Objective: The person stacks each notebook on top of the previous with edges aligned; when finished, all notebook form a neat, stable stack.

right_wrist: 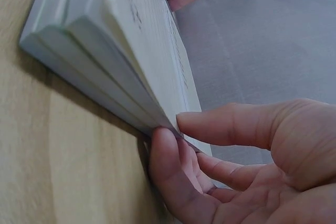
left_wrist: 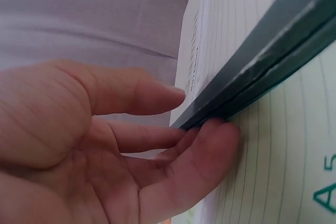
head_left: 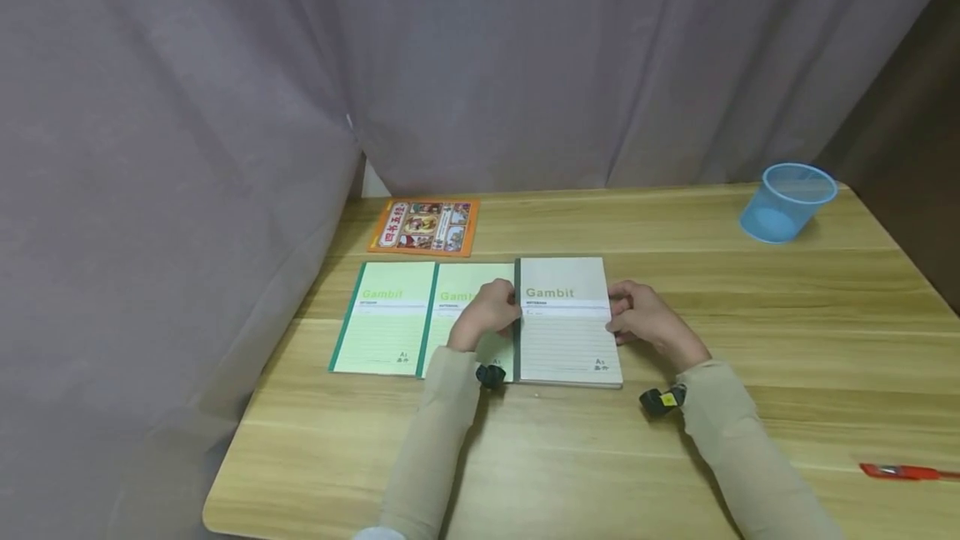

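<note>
A stack of notebooks topped by a grey "Gambit" notebook lies with its dark spine toward the left. At that spine, my left hand has its thumb near the top cover and its curled fingers against the side; the dark spine shows close up in the left wrist view. On the opposite edge, my right hand pinches the stack, thumb on the cover and fingers at the page edges. Beneath my left wrist lies a green notebook, partly hidden, beside another green notebook.
Behind the green notebooks lies an orange picture book. A blue plastic basket stands at the back right of the wooden table. A red pen lies near the front right. Grey curtain hangs behind and on the left.
</note>
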`<action>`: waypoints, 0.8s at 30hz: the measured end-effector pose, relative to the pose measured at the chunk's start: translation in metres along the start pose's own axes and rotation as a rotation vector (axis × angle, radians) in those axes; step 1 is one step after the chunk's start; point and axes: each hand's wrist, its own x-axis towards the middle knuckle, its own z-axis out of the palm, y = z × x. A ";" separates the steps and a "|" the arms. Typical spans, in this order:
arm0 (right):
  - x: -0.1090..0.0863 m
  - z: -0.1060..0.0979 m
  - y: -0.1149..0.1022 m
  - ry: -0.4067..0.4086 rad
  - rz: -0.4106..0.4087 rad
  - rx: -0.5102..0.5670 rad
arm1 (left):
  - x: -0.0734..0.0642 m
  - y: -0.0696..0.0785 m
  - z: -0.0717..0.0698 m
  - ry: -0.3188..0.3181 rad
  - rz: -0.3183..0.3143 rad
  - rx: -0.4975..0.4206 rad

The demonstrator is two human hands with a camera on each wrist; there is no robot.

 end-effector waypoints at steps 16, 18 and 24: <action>-0.009 -0.011 -0.015 -0.029 -0.073 -0.049 | -0.008 0.003 -0.011 0.016 -0.047 0.020; -0.008 -0.008 -0.018 -0.033 -0.095 -0.057 | -0.011 0.001 -0.015 0.023 -0.042 0.033; -0.006 0.001 -0.031 -0.035 -0.126 -0.073 | -0.018 -0.006 -0.028 0.017 -0.029 0.040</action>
